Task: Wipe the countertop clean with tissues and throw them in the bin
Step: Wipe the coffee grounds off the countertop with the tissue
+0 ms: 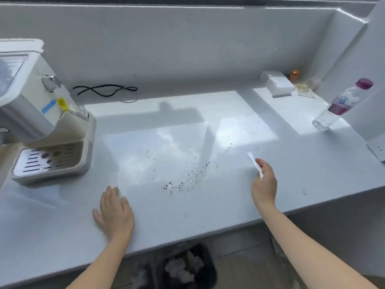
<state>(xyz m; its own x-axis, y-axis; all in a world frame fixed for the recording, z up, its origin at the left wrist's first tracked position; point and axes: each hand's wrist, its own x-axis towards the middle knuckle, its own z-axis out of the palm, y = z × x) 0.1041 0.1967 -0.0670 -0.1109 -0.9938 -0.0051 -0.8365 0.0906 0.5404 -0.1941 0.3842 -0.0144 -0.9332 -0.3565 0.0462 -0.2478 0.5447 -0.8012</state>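
Note:
A white countertop [208,215] carries a curved trail of dark crumbs [187,180] near its middle, with a few specks further right. My right hand [264,182] is closed on a folded white tissue [255,165], held just right of the crumbs, close to the surface. My left hand [114,213] lies flat on the counter, fingers spread, left of the crumbs and holding nothing. Below the counter's front edge stands a black bin [187,265] with crumpled white tissues inside.
A white water dispenser [41,122] with a drip tray stands at the left. A black cord [104,90] lies by the back wall. At the right are a white box [278,84], an orange object [294,75] and a clear plastic bottle [341,105] with a purple cap.

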